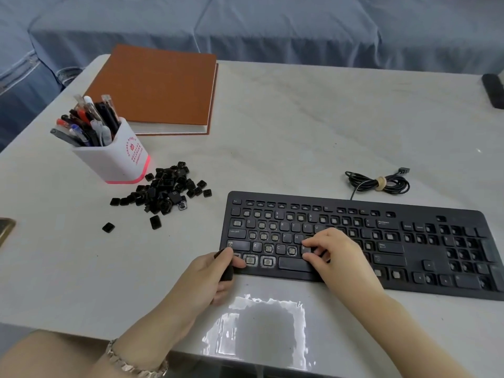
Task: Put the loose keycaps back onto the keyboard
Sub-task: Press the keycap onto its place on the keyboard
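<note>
The black keyboard (409, 257) lies at the right front of the table, with many bare key sockets among its fitted keys. A heap of loose black keycaps (166, 189) sits to its left, with two strays (108, 227) nearer me. My left hand (210, 276) grips the keyboard's front-left corner, thumb on top by the bottom row. A dark bit shows between its thumb and fingers. My right hand (335, 255) is curled over the lower letter rows and pinches a keycap (305, 249) between thumb and forefinger, just above the space bar.
A white pen holder (117, 159) full of pens stands behind the keycap heap. Behind that lies a brown book (155, 88). The keyboard's coiled cable (379, 182) rests behind the keyboard. A dark object (493, 90) sits at the right edge, a phone corner (5, 227) at the left.
</note>
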`<state>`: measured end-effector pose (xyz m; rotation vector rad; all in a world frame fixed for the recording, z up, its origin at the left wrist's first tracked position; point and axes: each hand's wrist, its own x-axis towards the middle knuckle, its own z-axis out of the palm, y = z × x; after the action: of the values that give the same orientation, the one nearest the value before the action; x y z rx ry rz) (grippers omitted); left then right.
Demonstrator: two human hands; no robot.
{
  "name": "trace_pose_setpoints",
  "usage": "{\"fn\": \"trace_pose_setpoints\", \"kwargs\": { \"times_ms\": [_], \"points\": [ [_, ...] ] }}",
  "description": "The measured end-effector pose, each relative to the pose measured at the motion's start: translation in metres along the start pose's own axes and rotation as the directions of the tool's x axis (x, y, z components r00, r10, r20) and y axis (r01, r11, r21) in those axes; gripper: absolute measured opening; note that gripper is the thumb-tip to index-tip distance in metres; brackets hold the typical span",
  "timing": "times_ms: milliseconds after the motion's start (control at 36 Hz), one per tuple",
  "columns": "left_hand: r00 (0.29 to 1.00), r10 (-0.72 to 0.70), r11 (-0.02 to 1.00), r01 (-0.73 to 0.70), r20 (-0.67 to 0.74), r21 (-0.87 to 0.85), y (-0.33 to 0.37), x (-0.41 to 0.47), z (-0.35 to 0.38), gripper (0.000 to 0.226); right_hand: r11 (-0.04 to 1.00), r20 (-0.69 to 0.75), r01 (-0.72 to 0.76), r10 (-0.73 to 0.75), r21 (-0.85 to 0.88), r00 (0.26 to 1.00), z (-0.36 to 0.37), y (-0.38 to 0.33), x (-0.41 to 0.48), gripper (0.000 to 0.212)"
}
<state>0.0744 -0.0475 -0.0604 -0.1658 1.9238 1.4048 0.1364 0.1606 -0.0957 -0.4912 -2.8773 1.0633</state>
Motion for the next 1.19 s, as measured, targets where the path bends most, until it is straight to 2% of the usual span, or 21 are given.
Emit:
{"fn": "trace_pose_setpoints", "kwargs": {
  "times_ms": [222,417,472,528,556,583,639,667,778,917,1000,1056,1139,1194],
  "points": [
    [0.985,-0.103,0.952,0.138,0.141,-0.273,0.005,-0.001,0.000,0.038,1.000,-0.023,0.018,-0.018,0.000,1.000,0.001,0.000,-0.003,0.018],
    [0.977,-0.150,0.918,0.194,0.149,-0.346,0.007,0.001,0.006,0.036,0.998,-0.081,0.065,-0.066,-0.009,0.995,0.009,0.005,-0.005,0.015],
    [0.974,-0.175,0.908,0.215,0.141,-0.360,0.008,0.002,0.006,0.035,0.995,-0.148,0.098,-0.100,-0.023,0.984,0.015,0.009,-0.008,0.008],
    [0.970,-0.197,0.898,0.237,0.145,-0.370,0.010,0.003,0.007,0.036,0.998,-0.194,0.063,-0.060,0.011,0.979,0.020,0.009,-0.013,0.005],
    [0.967,-0.204,0.893,0.247,0.152,-0.375,0.010,0.004,0.007,0.036,0.997,-0.211,0.079,-0.081,-0.020,0.974,0.021,0.010,-0.014,0.004],
    [0.965,-0.207,0.889,0.254,0.160,-0.382,0.011,0.003,0.007,0.036,0.981,-0.232,0.146,-0.172,-0.125,0.957,0.021,0.012,-0.015,0.003],
    [0.965,-0.196,0.880,0.251,0.175,-0.403,0.012,0.003,0.008,0.038,0.894,-0.243,0.290,-0.382,-0.342,0.891,0.021,0.019,-0.018,0.019],
    [0.967,-0.182,0.880,0.240,0.176,-0.409,0.012,0.004,0.008,0.039,0.868,-0.244,0.316,-0.425,-0.383,0.872,0.022,0.022,-0.019,0.025],
    [0.974,-0.139,0.898,0.200,0.179,-0.391,0.015,0.004,0.011,0.038,0.875,-0.256,0.287,-0.403,-0.390,0.879,0.024,0.026,-0.023,0.046],
    [0.993,-0.041,0.947,0.074,0.111,-0.313,0.016,0.006,0.014,0.034,0.873,-0.242,0.272,-0.390,-0.406,0.888,0.022,0.023,-0.023,0.032],
    [0.997,0.002,0.975,0.016,0.079,-0.220,0.017,0.003,0.015,0.028,0.900,-0.207,0.265,-0.349,-0.346,0.914,0.016,0.018,-0.021,0.031],
    [0.998,0.037,0.986,-0.028,0.051,-0.165,0.019,0.000,0.016,0.026,0.943,-0.222,0.228,-0.283,-0.244,0.933,0.013,0.013,-0.017,0.026],
    [0.994,0.110,0.986,-0.109,0.002,-0.126,0.021,-0.004,0.019,0.016,0.991,-0.199,0.120,-0.105,0.065,0.974,0.003,-0.007,-0.014,0.013],
    [0.990,0.143,0.980,-0.144,-0.021,-0.139,0.024,-0.005,0.021,0.011,0.932,-0.096,0.006,0.031,0.363,0.995,-0.004,-0.026,-0.014,0.015]
  ]
}}
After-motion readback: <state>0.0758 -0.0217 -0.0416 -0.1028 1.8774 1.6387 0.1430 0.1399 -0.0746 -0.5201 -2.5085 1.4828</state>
